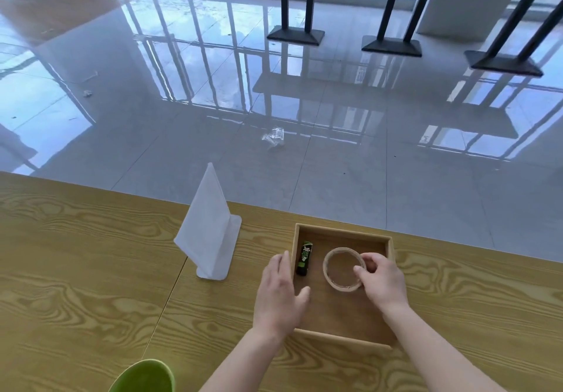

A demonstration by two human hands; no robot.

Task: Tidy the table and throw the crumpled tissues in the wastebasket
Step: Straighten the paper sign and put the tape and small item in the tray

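Note:
A shallow wooden tray [341,229] sits on the wood-grain table [76,269] near its far edge. Inside lie a small black-and-green stick [305,258] at the left and a ring of clear tape [332,262] in the middle. My right hand [382,282] pinches the right side of the tape ring, which rests low in the tray. My left hand [280,294] lies flat against the tray's left wall, fingers apart. No crumpled tissue shows on the table.
A white folded paper stand [210,230] stands upright left of the tray. A green round rim [146,376] shows at the bottom edge. On the shiny floor beyond the table lie a crumpled clear wrapper [274,137] and small scraps [87,93]. Table legs [295,4] stand farther back.

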